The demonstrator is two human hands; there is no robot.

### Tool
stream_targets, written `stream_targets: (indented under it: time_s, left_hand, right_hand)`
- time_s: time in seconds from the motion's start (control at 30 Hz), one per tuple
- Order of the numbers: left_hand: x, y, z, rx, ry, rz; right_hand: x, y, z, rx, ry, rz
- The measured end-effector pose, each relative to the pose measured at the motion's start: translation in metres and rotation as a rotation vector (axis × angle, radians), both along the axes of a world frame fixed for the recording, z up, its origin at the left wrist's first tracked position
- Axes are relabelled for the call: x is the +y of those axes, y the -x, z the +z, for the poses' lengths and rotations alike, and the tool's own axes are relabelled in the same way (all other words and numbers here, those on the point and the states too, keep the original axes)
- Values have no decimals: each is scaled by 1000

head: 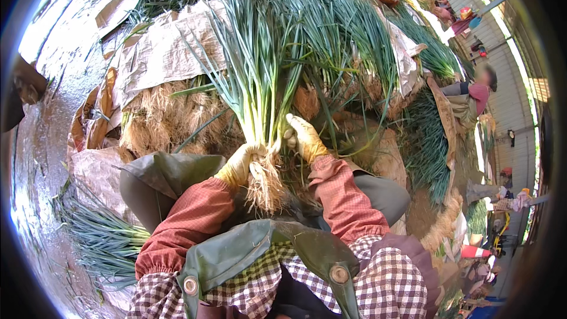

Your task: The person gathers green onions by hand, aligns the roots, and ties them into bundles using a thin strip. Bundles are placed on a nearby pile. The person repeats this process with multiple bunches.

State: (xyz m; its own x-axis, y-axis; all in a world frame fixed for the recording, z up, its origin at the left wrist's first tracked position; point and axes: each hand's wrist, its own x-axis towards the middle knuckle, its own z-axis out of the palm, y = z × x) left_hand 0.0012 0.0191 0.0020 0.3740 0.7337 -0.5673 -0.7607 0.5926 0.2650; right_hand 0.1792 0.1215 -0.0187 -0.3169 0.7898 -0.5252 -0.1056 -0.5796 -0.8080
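Both my hands wear yellowish work gloves. My left hand is closed round the lower stems of a bunch of green onions, just above its pale roots. The bunch stands upright before me, leaves pointing away and roots hanging over my lap. At the right side of the same bunch is my right hand, its index finger and thumb near a stem at the edge; whether it grips that stem I cannot tell. Behind the bunch lies a large pile of green onions with roots towards me.
A woven sack covers part of the pile at the left. More green onions lie beside my left knee. Wet ground runs along the left. At the right are another heap, a seated person and a traffic cone.
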Motion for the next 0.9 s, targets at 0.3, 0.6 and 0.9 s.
stream_targets:
  time_s: [0.3, 0.6, 0.9]
  left_hand:
    - [-2, 8, -13, 22, -41, -35]
    - [1, 5, -16, 29, 21, 16]
    - [4, -15, -26, 433, -172, -188]
  right_hand:
    - [57, 1, -21, -80, 73, 28]
    - [0, 13, 125, -7, -766, -267]
    - [-21, 4, -10, -471, -279, 245]
